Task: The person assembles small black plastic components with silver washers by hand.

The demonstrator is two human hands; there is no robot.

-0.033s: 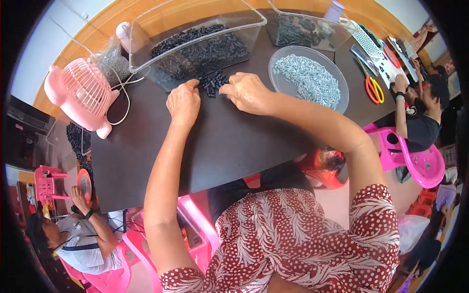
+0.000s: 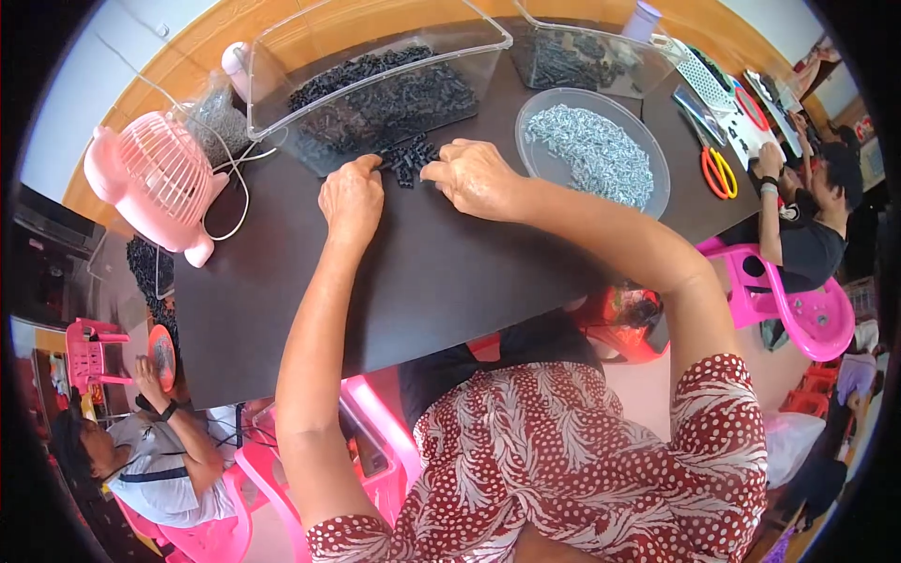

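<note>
A small pile of short black pieces [image 2: 406, 164] lies on the dark table between my two hands. At the pile's left edge is my left hand [image 2: 351, 199], closed with its fingers curled; whatever is in its fingertips is hidden. My right hand [image 2: 472, 180] is at the right edge of the pile, its fingers also bent and pinched together, and what they hold cannot be made out. Just beyond the hands stands a clear plastic bin [image 2: 496, 56] heaped with more black pieces. To the right of my right hand, a round translucent tray [image 2: 528, 169] holds many small silvery metal parts.
A pink fan [image 2: 155, 178] with a white cable stands at the left. Another clear bin [image 2: 601, 83] sits at the back right, near orange-handled scissors [image 2: 721, 174]. Co-workers sit at both sides, one with an orange tray [image 2: 161, 358]. The table's front edge [image 2: 441, 350] is near me.
</note>
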